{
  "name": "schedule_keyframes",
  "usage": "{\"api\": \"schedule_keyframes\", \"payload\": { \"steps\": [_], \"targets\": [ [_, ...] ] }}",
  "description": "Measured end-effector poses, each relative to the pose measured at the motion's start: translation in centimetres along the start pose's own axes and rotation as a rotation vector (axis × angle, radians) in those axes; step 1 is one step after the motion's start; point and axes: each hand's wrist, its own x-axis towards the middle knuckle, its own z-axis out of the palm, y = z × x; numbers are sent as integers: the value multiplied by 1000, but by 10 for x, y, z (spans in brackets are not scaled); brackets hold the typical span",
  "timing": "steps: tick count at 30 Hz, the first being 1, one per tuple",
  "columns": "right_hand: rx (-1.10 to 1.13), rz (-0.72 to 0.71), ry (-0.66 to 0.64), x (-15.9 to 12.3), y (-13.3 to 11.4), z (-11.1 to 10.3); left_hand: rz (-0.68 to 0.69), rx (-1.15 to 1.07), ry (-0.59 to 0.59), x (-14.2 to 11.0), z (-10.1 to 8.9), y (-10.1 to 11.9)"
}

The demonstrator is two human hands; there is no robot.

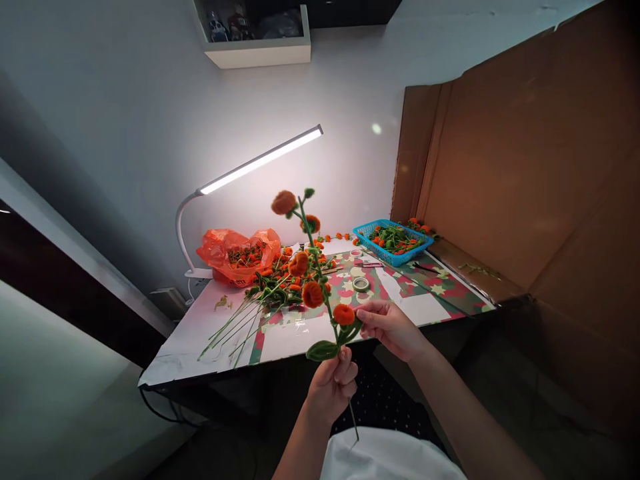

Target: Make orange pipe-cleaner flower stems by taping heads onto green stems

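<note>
An artificial flower stem (320,273) with several fuzzy orange blooms and a small green bud at its tip stands upright before me. My left hand (334,383) is closed round its lower stem, just below the green leaves (323,351); the bare end of the stem sticks out beneath the fist. With thumb and fingers my right hand (393,328) pinches the tip of a leaf on the right, beside the lowest orange bloom (343,315). Behind the stem, a heap of similar orange flowers with long green stems (273,293) lies on the table.
A lit lamp (263,159) reaches over the table (190,347). An orange plastic bag (233,233) and a blue basket (395,257) hold more flower pieces. A roll of tape (361,285) lies mid-table. Tall cardboard (500,147) walls off the right side.
</note>
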Motion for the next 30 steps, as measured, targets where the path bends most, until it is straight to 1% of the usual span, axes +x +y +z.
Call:
{"api": "schedule_keyframes", "payload": {
  "steps": [2, 3, 4, 5, 6, 9, 11, 12, 13, 14, 16, 18, 20, 22, 25, 27, 28, 29, 30],
  "targets": [
    [-108, -24, 25, 4, 4, -3, -24, 40, 92, 1, -5, 8],
    [-190, -50, 58, 6, 6, -6, -14, 84, 158, 1, -9, 17],
    [-284, -92, 107, 8, 10, -10, 24, 146, 240, 2, -13, 32],
    [-383, -153, 170, 9, 13, -16, 105, 231, 335, 2, -18, 51],
    [-482, -230, 242, 11, 17, -23, 226, 341, 433, 1, -24, 74],
    [-744, -442, 430, 16, 33, -54, 608, 791, 700, -3, -40, 155],
    [-928, -529, 540, 21, 45, -79, 718, 1194, 833, -4, -49, 203],
    [-995, -556, 595, 22, 50, -91, 709, 1397, 876, -3, -53, 220],
    [-1049, -576, 628, 24, 55, -102, 680, 1568, 902, 0, -57, 233],
    [-1098, -599, 644, 26, 58, -113, 634, 1696, 900, 3, -61, 241],
    [-1183, -639, 686, 28, 57, -131, 526, 1881, 903, 12, -69, 246],
    [-1271, -664, 722, 30, 47, -147, 428, 1966, 908, 21, -78, 246],
    [-1385, -637, 764, 34, 31, -162, 355, 1985, 891, 25, -86, 247],
    [-1533, -518, 813, 40, 12, -174, 295, 1991, 902, 26, -92, 251],
    [-1747, -213, 846, 52, -9, -187, 260, 2036, 973, 25, -97, 258],
    [-1813, -45, 845, 59, -14, -191, 303, 2077, 974, 24, -97, 257],
    [-1825, 2, 840, 61, -15, -192, 377, 2111, 957, 23, -96, 255],
    [-1830, 28, 833, 63, -15, -192, 495, 2154, 947, 22, -93, 250],
    [-1832, 36, 827, 64, -14, -193, 651, 2200, 938, 21, -90, 245]
  ]
}}
